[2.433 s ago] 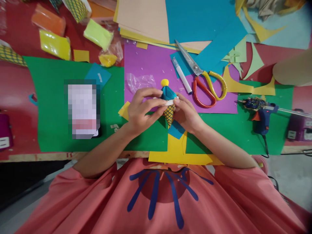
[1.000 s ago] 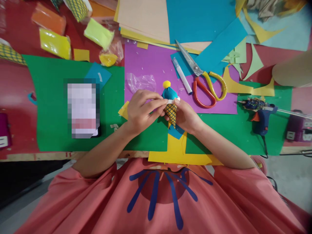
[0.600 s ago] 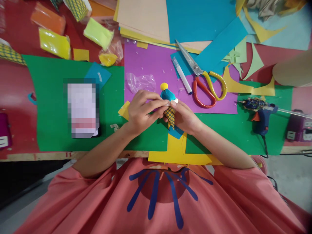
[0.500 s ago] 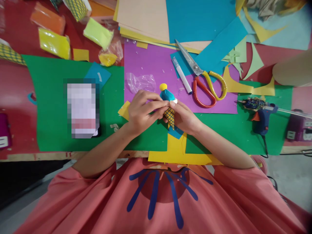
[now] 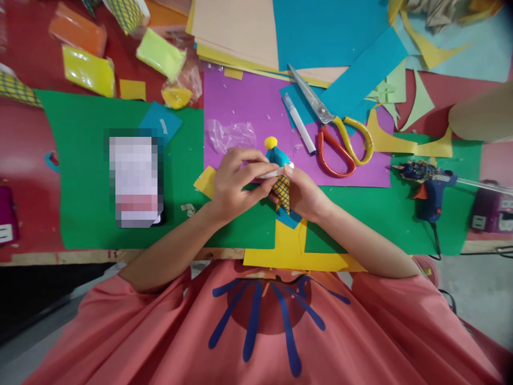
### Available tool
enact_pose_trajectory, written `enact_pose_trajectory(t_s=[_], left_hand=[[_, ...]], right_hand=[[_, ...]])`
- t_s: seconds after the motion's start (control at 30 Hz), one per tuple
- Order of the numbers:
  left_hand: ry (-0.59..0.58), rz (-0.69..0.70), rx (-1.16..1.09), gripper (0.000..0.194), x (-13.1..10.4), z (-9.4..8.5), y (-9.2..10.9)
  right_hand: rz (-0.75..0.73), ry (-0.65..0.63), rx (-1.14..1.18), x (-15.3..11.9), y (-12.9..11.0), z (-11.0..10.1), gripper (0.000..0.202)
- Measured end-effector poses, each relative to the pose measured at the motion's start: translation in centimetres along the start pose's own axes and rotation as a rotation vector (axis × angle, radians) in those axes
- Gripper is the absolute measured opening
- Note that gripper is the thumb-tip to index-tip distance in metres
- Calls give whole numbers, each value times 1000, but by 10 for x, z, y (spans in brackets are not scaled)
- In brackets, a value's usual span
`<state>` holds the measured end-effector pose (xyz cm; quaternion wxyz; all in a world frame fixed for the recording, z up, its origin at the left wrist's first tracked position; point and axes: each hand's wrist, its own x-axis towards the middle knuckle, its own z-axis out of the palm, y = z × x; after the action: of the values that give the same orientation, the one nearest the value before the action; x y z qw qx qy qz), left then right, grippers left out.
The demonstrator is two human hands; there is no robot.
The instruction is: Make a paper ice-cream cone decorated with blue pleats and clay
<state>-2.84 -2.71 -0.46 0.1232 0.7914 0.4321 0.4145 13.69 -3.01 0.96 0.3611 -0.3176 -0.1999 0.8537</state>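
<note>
Between my hands is a small cone figure [image 5: 282, 192] with a yellow and blue checked body, a blue top and a yellow ball at its tip. My right hand [image 5: 306, 193] grips it from the right, thumb on a white band just under the blue part. A loose end of white strip [image 5: 269, 174] sticks out leftward from the band, and the fingers of my left hand [image 5: 236, 184] are pinched around that end. The cone points down toward me. Some of my fingertips are hidden behind it.
Scissors [image 5: 325, 115] and a white pen [image 5: 300, 124] lie beyond my hands on a purple sheet [image 5: 248, 96]. A glue gun [image 5: 430, 195] with its cord is at right, a phone [image 5: 134, 182] at left. Wrapped clay packs [image 5: 88, 70] lie at the upper left.
The cone figure has shifted slightly right. My left fingers have drawn back a little to the left, and the white strip now shows between my hands.
</note>
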Motion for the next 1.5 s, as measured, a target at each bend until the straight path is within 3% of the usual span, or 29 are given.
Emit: enact_pose_trajectory(t_s=[0.17, 0.5, 0.7, 0.83, 1.0, 1.4, 1.5], left_hand=[[-9, 31, -81, 17, 1, 1, -1], [109, 94, -88, 17, 5, 1, 0], [143, 131, 1, 15, 5, 0, 1], [134, 90, 40, 16, 4, 0, 3], [135, 93, -75, 16, 4, 0, 2], [137, 123, -77, 7, 8, 1, 5], [133, 98, -102, 11, 7, 2, 5]], right_hand=[[-6, 38, -20, 0, 0, -3, 36], [29, -27, 12, 1, -2, -3, 29], [3, 38, -43, -3, -5, -2, 29], [-30, -17, -85, -3, -6, -4, 38], [-53, -56, -99, -3, -5, -6, 39], [-72, -13, -126, -3, -5, -6, 33], [-63, 15, -124, -3, -6, -4, 30]])
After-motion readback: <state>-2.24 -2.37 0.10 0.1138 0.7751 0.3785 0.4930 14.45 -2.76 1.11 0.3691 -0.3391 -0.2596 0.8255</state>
